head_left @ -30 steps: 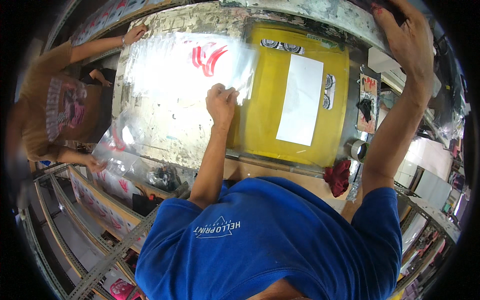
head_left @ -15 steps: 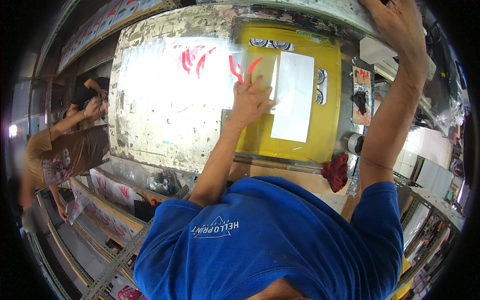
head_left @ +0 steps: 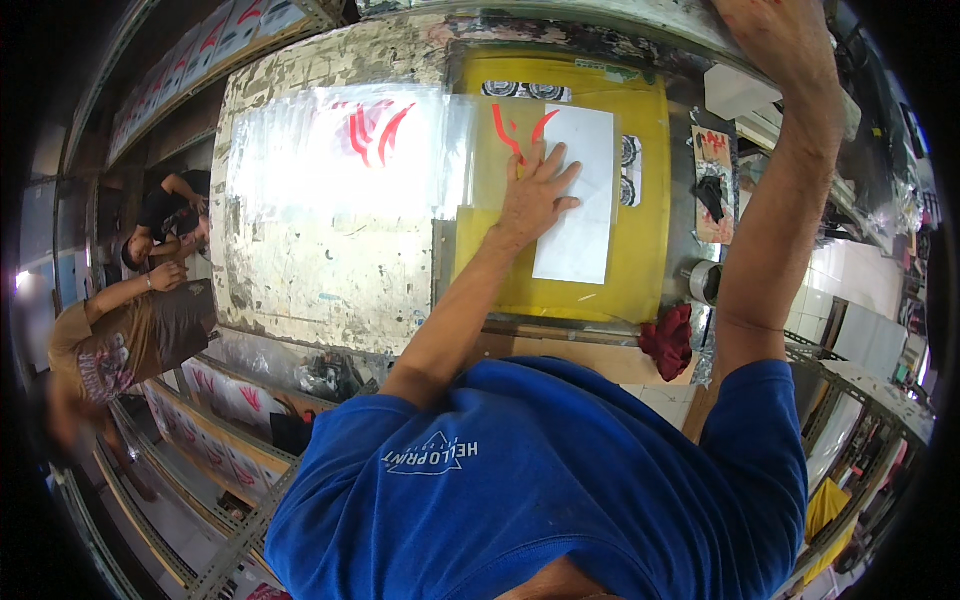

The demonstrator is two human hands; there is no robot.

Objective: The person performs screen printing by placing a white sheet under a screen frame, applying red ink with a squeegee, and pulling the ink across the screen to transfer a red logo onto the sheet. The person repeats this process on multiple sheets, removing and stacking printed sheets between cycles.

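My left hand (head_left: 535,200) lies over the yellow board (head_left: 490,270) with its fingers spread. Under and beside the fingertips is a clear plastic sheet with red curved strokes (head_left: 545,125); its edges are hard to make out. The hand also overlaps the left side of a white paper rectangle (head_left: 590,230). To the left, a stack of clear plastic sheets (head_left: 290,150) with red strokes lies on a paint-flaked pale table (head_left: 330,270). My right hand (head_left: 775,35) is raised at the top edge, its fingers cut off by the picture, so what it holds is hidden.
Right of the board lie a stained wooden strip (head_left: 712,220) with a dark object on it, a round tin (head_left: 705,283) and a dark red cloth (head_left: 667,343). Racks of printed sheets (head_left: 205,440) stand at left. Two people (head_left: 140,330) are beyond the table's left side.
My left hand has moved right, and the clear sheet with red strokes has shifted right with it over the yellow board. My right hand has gone slightly further up, out of the picture.
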